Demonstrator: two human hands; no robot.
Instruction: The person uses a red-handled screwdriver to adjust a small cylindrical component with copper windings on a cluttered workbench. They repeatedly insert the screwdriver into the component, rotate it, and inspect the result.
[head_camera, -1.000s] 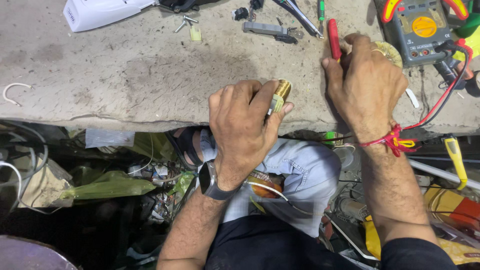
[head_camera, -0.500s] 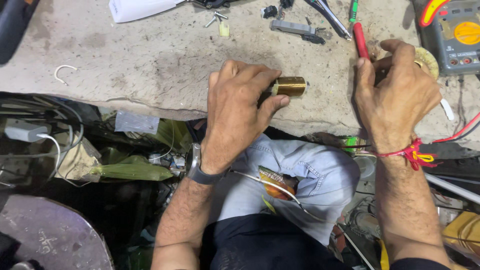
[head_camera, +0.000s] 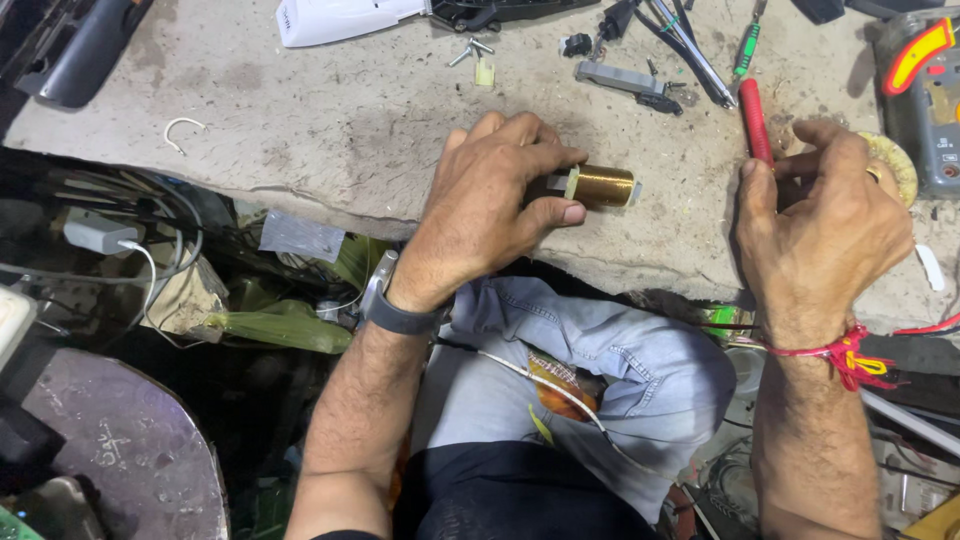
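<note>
My left hand (head_camera: 495, 205) grips one end of a small coil of copper-coloured wire (head_camera: 601, 186) and holds it flat against the worn grey bench top (head_camera: 330, 130). A dark watch sits on that wrist. To the right, my right hand (head_camera: 820, 235) is curled over a red-handled tool (head_camera: 754, 120), whose handle sticks up past the thumb. Its tip is hidden under the fingers. A red thread is tied round that wrist and a ring shows on one finger.
A multimeter (head_camera: 925, 90) stands at the bench's right edge, a white device (head_camera: 335, 18) at the top. Screws, a green screwdriver (head_camera: 745, 48), tweezers and a small grey part (head_camera: 618, 78) lie along the back. Cables and clutter fill the floor at left.
The view has shifted, so everything sits further right and lower. My left hand has turned the coil from tilted to lying level, pointing right. My right hand keeps its hold on the red tool.
</note>
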